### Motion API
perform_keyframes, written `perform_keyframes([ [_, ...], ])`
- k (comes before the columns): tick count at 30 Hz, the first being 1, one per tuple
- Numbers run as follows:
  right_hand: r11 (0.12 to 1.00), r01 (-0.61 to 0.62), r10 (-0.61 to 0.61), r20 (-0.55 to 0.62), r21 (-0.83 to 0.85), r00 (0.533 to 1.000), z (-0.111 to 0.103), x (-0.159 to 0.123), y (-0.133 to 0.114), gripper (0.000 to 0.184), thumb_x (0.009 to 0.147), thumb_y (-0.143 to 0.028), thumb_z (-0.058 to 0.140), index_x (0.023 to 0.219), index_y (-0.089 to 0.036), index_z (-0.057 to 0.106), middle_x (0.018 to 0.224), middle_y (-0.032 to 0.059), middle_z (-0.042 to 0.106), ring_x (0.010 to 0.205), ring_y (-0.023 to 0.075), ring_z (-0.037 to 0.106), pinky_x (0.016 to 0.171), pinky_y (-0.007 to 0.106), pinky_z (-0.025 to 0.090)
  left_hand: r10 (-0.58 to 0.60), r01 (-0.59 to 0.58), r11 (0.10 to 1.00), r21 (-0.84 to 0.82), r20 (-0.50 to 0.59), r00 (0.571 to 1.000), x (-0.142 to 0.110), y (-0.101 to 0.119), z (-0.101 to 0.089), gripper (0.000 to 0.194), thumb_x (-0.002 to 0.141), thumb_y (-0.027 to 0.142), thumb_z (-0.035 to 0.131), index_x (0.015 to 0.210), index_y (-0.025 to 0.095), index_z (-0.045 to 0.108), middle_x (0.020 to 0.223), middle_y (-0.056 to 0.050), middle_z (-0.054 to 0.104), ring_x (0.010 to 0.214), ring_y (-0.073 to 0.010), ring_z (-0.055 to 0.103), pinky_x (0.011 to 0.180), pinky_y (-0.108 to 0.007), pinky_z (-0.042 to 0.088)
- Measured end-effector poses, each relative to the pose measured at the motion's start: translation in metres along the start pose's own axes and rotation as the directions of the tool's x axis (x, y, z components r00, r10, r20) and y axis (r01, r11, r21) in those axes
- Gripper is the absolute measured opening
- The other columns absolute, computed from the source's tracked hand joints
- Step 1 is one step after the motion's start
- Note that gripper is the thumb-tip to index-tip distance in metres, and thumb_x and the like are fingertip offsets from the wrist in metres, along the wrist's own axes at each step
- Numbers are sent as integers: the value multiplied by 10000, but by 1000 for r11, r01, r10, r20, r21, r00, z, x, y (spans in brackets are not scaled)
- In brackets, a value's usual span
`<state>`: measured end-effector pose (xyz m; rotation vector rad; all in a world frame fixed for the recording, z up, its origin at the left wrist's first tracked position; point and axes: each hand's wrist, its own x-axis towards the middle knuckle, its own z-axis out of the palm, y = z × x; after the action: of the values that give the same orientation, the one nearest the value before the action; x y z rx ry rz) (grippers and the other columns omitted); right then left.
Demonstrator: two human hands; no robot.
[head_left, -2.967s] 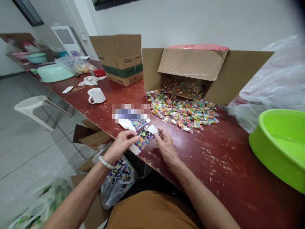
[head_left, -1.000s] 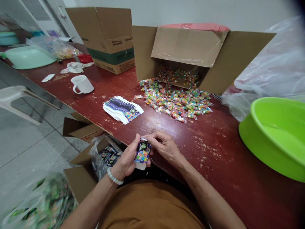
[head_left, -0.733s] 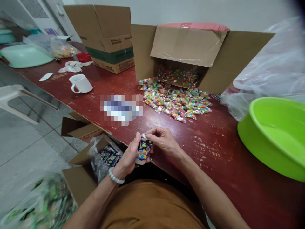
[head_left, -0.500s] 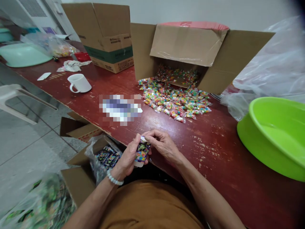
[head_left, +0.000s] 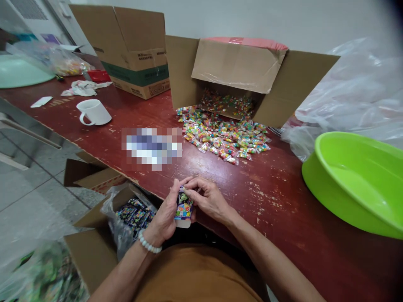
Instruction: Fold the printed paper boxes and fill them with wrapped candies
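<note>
- Printed packet (head_left: 183,208): upright, white base showing, just off table edge, 6 o'clock in view
- Left hand (head_left: 165,218): clenched around packet, bead bracelet (head_left: 149,246) on wrist
- Right hand (head_left: 209,199): grasping packet top, fingertips (head_left: 190,191) pinched on upper edge
- Table (head_left: 283,201): dark red, paint worn
- Wrapped candies (head_left: 220,140): heap at 12 o'clock from hands, spilling from cardboard box (head_left: 236,71)
- Green basin (head_left: 355,184): 3 o'clock on table
- White mug (head_left: 93,112): 10 o'clock
- Pixelated object (head_left: 151,149): 11 o'clock, too blurred to identify
- Open carton (head_left: 91,260): 8 o'clock below table edge, printed packets (head_left: 134,216) inside in clear bag
</note>
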<state>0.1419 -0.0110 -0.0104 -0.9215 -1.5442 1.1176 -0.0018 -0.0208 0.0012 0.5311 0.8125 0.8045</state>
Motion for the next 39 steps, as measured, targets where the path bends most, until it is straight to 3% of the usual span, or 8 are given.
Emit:
perform_keyframes([
  [3,975,-43,41,-15,-218,999,-33,9,9,252,929,-370,562,792,-202,690,955,54,701,903,186,651,831,318,498,30,-30,999,27,-12,999,-14,-5,0,583,845,437,708,1359,284,479,859,-23,712,617,-182,698,580,-286,558],
  [5,887,-185,84,-247,-422,965,-67,17,17,263,929,-391,542,860,-190,696,919,70,685,868,206,643,811,333,496,14,-13,999,39,-21,1000,-25,-11,-2,538,818,363,754,1291,262,517,982,-55,716,752,-185,709,682,-289,559],
  [10,473,-653,156,-673,-591,723,-134,28,38,349,878,-411,607,1096,-146,673,1174,184,599,1094,327,590,927,454,447,-119,122,981,148,-29,992,-48,-31,-33,388,803,373,764,1109,211,589,1044,-78,696,818,-184,669,744,-308,535],
  [18,542,-686,249,-687,-486,683,-145,30,50,271,737,-433,735,870,-205,674,912,66,688,922,277,639,852,412,460,-332,153,596,789,68,941,-57,8,-110,422,654,374,838,1003,209,670,883,6,668,817,-184,608,719,-256,475],
  [22,718,-581,250,-638,-382,728,-139,20,43,283,732,-415,711,883,-186,639,808,25,678,757,197,628,731,326,476,-435,213,610,764,98,895,-61,22,-103,326,769,394,742,1027,217,649,932,-19,675,754,-170,629,677,-261,477],
  [29,976,-205,197,-98,-74,975,-62,-7,-14,191,833,-360,669,929,-196,657,869,23,688,750,148,607,701,287,465,-16,-42,844,534,104,994,-40,14,-41,302,835,299,640,1093,209,511,879,-16,619,633,-119,576,583,-240,487],
  [35,948,12,40,154,-318,987,-29,-10,-35,43,861,-194,648,899,-205,667,818,8,654,721,137,576,668,275,442,26,-153,769,620,209,978,-30,10,-17,278,822,259,603,1080,208,512,854,12,570,643,-115,508,554,-227,479],
  [39,986,-73,93,137,-147,986,-28,-9,-36,333,848,-246,693,1163,-231,585,945,14,683,695,119,603,627,259,475,94,-197,761,618,196,976,-31,11,-13,239,818,276,609,1017,193,508,847,7,555,647,-117,495,556,-239,487],
])
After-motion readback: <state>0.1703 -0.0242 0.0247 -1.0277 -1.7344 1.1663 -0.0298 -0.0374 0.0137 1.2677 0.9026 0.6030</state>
